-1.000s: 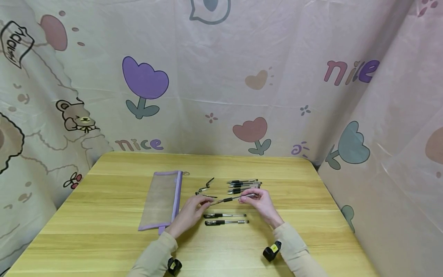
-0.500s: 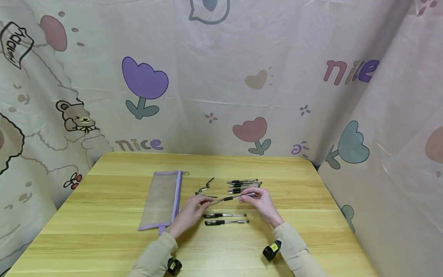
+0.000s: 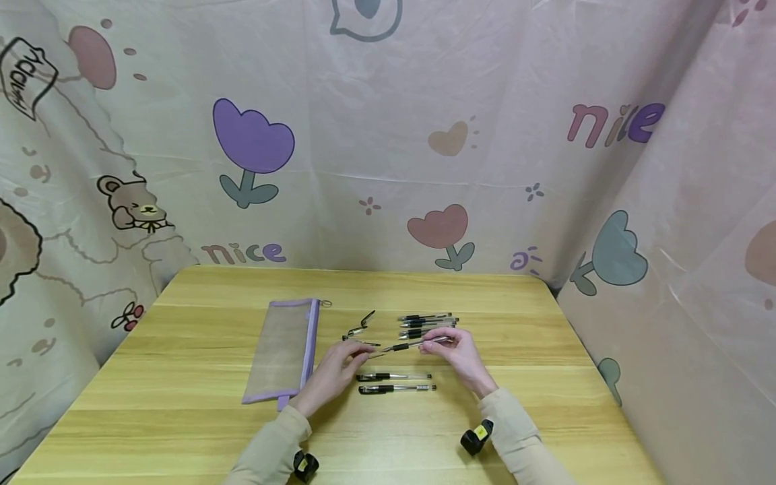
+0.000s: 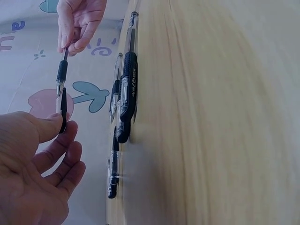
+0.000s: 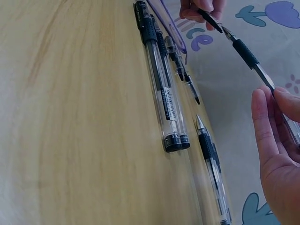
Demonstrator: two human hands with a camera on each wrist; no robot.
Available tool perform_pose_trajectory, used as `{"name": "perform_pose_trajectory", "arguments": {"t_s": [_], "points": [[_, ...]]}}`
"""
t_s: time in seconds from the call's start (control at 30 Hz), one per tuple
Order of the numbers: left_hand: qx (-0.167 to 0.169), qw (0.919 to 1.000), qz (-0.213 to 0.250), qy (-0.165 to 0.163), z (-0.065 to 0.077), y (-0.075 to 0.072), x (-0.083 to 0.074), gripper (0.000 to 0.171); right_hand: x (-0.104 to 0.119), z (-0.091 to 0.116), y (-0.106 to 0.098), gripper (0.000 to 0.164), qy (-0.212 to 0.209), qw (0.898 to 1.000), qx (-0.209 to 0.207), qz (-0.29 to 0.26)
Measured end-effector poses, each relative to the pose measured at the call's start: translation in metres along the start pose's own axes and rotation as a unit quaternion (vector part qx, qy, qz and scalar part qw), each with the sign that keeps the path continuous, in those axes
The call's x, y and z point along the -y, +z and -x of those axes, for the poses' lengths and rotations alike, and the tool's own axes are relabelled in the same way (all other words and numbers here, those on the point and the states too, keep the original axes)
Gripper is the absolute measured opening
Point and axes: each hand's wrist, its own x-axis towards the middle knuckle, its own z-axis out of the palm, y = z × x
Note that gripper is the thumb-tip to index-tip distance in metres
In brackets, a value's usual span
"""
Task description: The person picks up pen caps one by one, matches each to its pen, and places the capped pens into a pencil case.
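Note:
Between thumb and fingertips my left hand (image 3: 330, 374) pinches a black-and-clear pen cap (image 4: 63, 110). My right hand (image 3: 457, 357) holds a clear gel pen (image 5: 244, 52) with a black grip by its rear part, its bare metal tip toward the cap. In the right wrist view the tip lies right beside the cap's open end; whether they touch I cannot tell. Two capped gel pens (image 3: 397, 389) lie on the table in front of the hands. Behind the right hand, several uncapped pens (image 3: 427, 323) form a row. Loose pen caps (image 3: 358, 331) lie beyond the left hand.
A mesh zip pouch (image 3: 281, 350) with purple edging lies flat left of the left hand. The wooden table (image 3: 182, 350) ends at a printed curtain (image 3: 364, 222) at the back and sides. A small black camera (image 3: 476, 438) sits on the right wrist.
The pen in my right hand has drawn slightly away from the left hand's cap, and its tip now shows apart from it. The left hand has hardly moved.

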Motion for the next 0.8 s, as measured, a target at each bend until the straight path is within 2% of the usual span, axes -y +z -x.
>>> {"name": "perform_pose_trajectory", "arguments": {"t_s": [0.27, 0.53, 0.8], "points": [[0.003, 0.9998, 0.006, 0.017, -0.0004, -0.0006, -0.0026, 0.022, -0.0005, -0.0007, 0.0017, 0.041, -0.001, 1.0, 0.008, -0.001], [0.006, 0.9998, 0.003, 0.02, -0.0022, 0.002, -0.0041, 0.022, -0.0023, -0.0003, 0.006, 0.045, 0.001, 1.0, 0.018, -0.005], [0.002, 0.9995, 0.009, 0.03, -0.0023, 0.004, -0.0026, 0.022, -0.0035, 0.0001, 0.0094, 0.046, -0.01, 0.999, 0.039, -0.027]]}}
